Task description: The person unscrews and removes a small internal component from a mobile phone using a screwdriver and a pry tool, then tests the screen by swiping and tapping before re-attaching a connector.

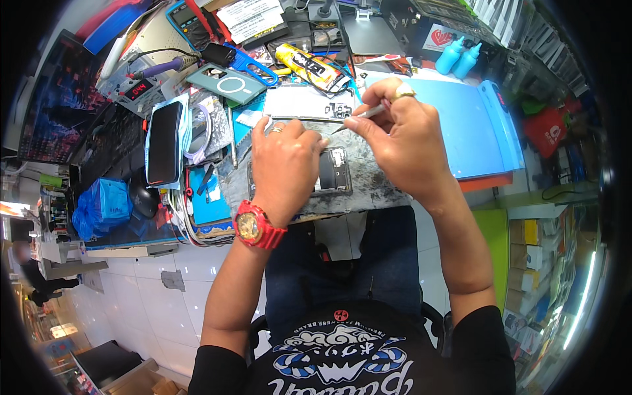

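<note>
My left hand (pixel 283 161), with a red watch (pixel 258 225) on its wrist, is above an opened phone body (pixel 332 172) on the worn grey work mat (pixel 385 185). Its fingers are bent and its thumb points toward the right hand; whatever they grip is hidden. Between thumb and fingers my right hand (pixel 408 141) pinches a slim tool with a pale handle and a dark pointed tip (pixel 338 130). That tip is close to my left thumb, beside the lower edge of a flat white phone panel (pixel 306 103).
Left of my hands are a black-screened phone (pixel 164 141), a coiled white cable (pixel 199 141) and a teal phone case (pixel 227 84). A yellow can (pixel 311 66) lies behind. On the right are a light-blue sheet (pixel 467 125) and blue bottles (pixel 449 56). A multimeter (pixel 184 25) stands back left.
</note>
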`<state>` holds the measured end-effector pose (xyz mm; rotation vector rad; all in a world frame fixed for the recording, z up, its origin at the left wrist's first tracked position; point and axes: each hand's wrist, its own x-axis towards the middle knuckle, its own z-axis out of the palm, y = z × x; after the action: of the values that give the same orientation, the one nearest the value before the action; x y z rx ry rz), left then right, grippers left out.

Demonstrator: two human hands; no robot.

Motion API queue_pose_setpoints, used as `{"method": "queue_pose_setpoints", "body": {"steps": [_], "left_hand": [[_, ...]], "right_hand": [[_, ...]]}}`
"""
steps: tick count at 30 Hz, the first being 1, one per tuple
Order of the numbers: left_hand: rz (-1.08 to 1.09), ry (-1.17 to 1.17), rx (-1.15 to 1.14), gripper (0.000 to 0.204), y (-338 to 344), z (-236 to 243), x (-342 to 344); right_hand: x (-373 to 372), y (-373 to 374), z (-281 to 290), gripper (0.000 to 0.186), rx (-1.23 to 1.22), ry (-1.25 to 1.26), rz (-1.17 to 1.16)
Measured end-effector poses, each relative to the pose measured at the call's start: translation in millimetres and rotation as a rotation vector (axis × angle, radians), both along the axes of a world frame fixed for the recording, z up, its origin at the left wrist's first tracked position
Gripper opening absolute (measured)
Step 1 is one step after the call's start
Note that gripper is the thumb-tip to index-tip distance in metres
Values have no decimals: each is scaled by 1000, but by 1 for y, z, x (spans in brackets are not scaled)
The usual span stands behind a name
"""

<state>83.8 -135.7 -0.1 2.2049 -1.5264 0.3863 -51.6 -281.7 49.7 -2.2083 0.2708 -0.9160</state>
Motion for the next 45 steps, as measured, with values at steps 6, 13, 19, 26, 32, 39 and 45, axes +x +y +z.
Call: {"method": "queue_pose_setpoints", "body": {"steps": [6,13,19,26,32,39,45], "left_hand": [[36,8,97,29,11,9,7],[-252,92,373,59,32,40,3],[-277,157,478,62,18,47,17],[-373,340,589,59,-4,53,37],[-349,538,582,44,1,69,51],[-227,1132,224,33,44,80,47],[-93,1777,-145,36,89,70,-12]], "right_hand": [[-22,1,-37,15,-368,-57,-241],[-42,36,-58,9,-608,267,-366],[-37,38,-55,13,-538,362,-329],[-41,23,-41,10,-383,194,-236],[-47,10,-23,11,-326,183,-217],[-21,-88,-15,16,-374,309,-398],[54,-153,-24,19,-485,722,-441]]}}
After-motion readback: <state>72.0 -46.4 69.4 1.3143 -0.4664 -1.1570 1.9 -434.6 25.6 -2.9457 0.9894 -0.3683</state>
